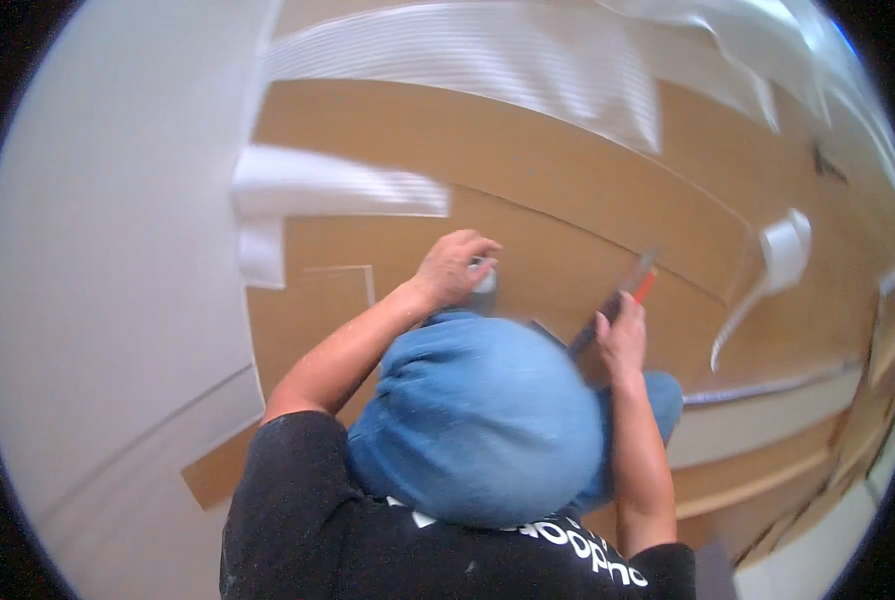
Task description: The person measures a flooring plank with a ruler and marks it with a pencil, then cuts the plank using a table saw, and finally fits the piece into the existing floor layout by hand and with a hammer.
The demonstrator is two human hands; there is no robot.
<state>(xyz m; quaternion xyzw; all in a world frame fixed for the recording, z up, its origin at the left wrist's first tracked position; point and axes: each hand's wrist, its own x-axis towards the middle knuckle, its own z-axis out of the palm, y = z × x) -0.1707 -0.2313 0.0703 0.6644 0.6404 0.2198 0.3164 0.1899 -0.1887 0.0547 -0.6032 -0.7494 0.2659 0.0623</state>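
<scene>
My left hand (455,267) hovers at or rests on a grey shoe (485,294), its fingers loosely bent and apart; contact is unclear. My right hand (622,333) is closed on a long dark tool with an orange part (638,273), blurred and angled toward the upper right. Between my arms, my bent knee in blue jeans (478,420) hides part of the brown cardboard (528,247) beneath me.
White ribbed foam sheets (458,40) cover the cardboard's far side. A foam strip (340,188) lies left, a crumpled piece (783,250) right. A pale surface (118,260) runs along the left. Cardboard layers and pale boards (758,410) lie lower right.
</scene>
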